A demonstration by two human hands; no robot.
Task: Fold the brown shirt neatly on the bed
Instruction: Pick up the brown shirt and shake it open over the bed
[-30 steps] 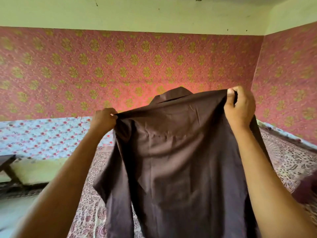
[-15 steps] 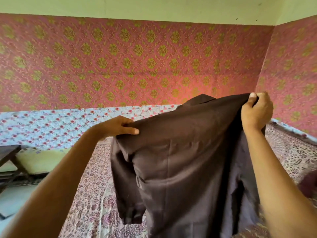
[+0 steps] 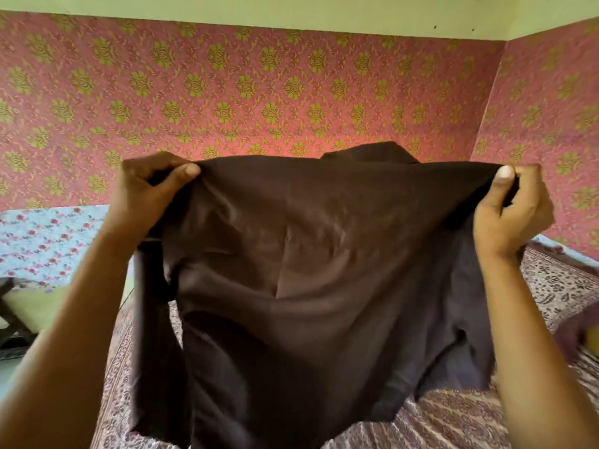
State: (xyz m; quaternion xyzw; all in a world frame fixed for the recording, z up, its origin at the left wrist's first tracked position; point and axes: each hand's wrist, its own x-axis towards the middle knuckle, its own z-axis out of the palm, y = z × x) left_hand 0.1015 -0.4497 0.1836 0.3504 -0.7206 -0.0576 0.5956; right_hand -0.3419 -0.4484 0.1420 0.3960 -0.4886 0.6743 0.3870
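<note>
The brown shirt (image 3: 311,270) hangs in the air in front of me, spread wide, its back toward me and its collar peeking above the top edge. My left hand (image 3: 146,196) pinches the shirt's left shoulder. At the other shoulder my right hand (image 3: 512,212) grips the cloth, so the top edge is stretched taut between both hands. The lower part drapes down over the bed (image 3: 557,286), which has a patterned maroon and cream cover. The shirt hides most of the bed's middle.
Pink walls with green motifs stand behind and to the right. A light blue floral cloth (image 3: 48,241) runs along the wall at the left. A dark wooden piece of furniture (image 3: 9,315) sits at the left edge, beside the bed.
My left hand has moved outward and closed on the left shoulder, and my right hand shifted right. The shirt is now stretched wide and level instead of hanging bunched.
</note>
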